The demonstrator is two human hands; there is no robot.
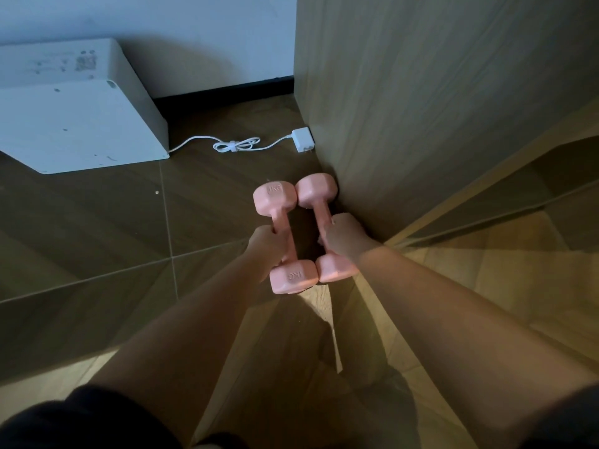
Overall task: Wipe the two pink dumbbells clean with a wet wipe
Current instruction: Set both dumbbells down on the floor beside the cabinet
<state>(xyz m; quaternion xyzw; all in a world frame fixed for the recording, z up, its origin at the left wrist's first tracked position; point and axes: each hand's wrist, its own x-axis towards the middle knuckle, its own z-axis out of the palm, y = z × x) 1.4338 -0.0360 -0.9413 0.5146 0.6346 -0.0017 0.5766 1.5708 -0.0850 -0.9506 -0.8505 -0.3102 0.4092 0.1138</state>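
Two pink dumbbells lie side by side at the foot of a wooden cabinet, their heads touching. My left hand grips the handle of the left dumbbell, whose heads are marked 1KG. My right hand grips the handle of the right dumbbell, which sits close against the cabinet corner. Whether the dumbbells rest on the floor or hang just above it I cannot tell. No wet wipe is in view.
The wooden cabinet side rises on the right. A white box-shaped appliance stands at the back left on the dark tiled floor. Its white cable and plug adapter lie behind the dumbbells.
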